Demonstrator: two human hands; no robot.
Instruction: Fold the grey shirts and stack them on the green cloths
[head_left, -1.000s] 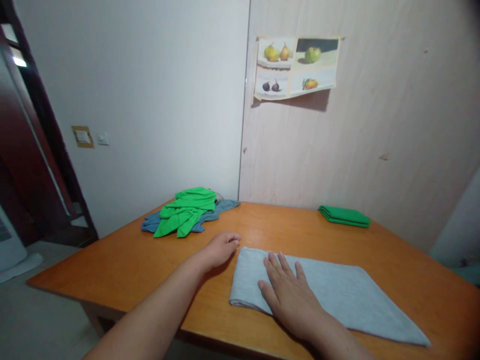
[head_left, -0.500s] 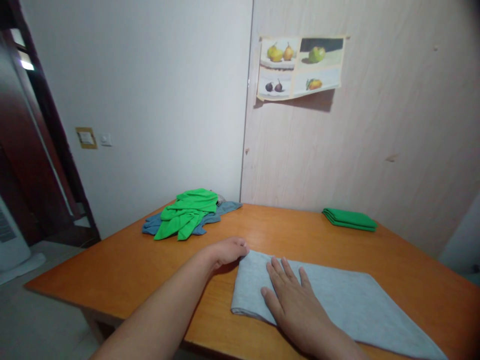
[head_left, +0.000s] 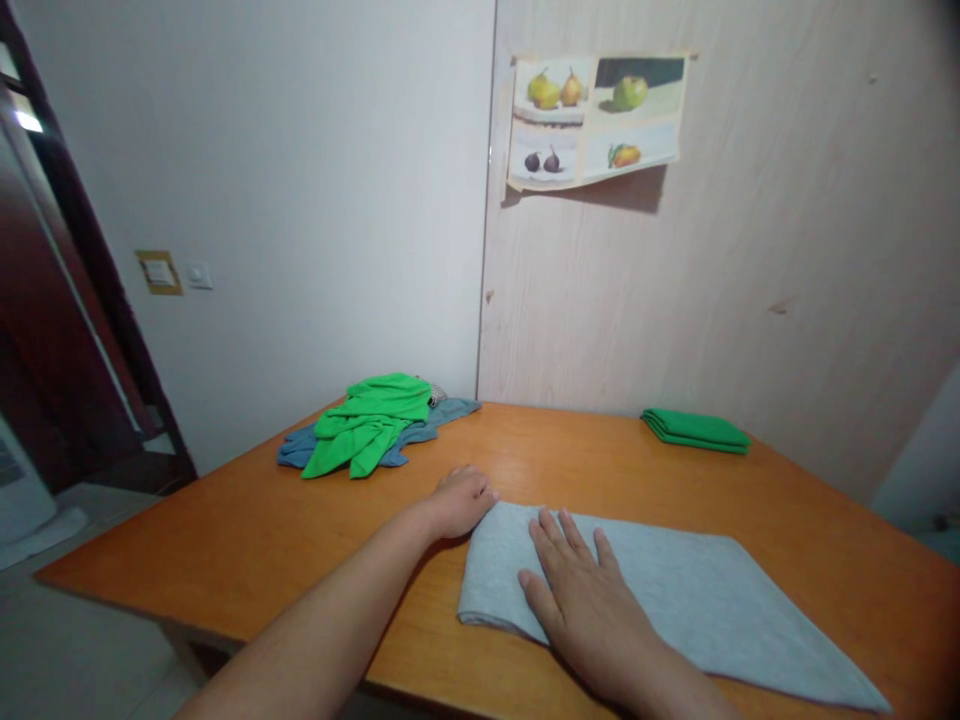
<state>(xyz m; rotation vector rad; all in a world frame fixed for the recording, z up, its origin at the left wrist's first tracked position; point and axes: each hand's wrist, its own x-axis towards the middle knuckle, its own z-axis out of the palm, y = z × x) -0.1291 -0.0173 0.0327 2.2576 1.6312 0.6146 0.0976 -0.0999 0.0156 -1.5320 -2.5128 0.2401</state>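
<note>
A light grey cloth (head_left: 682,590), folded in layers, lies flat near the front of the wooden table (head_left: 300,560). Its right end tapers to a point at the near edge. At the cloth's far left corner is my left hand (head_left: 461,502), its fingers curled in and the thumb side touching that corner; the fingertips are partly hidden. My right hand (head_left: 581,605) rests palm down on the left half of the cloth, fingers spread and holding nothing.
A crumpled bright green cloth (head_left: 375,420) lies over blue-grey fabric (head_left: 416,437) at the back left. A neatly folded green cloth (head_left: 697,431) sits at the back right. Fruit pictures (head_left: 592,120) hang on the wall behind the table.
My left hand has turned slightly, with its knuckles higher and the fingers more curled at the corner. My right hand stays flat on the cloth. The view has shifted a little.
</note>
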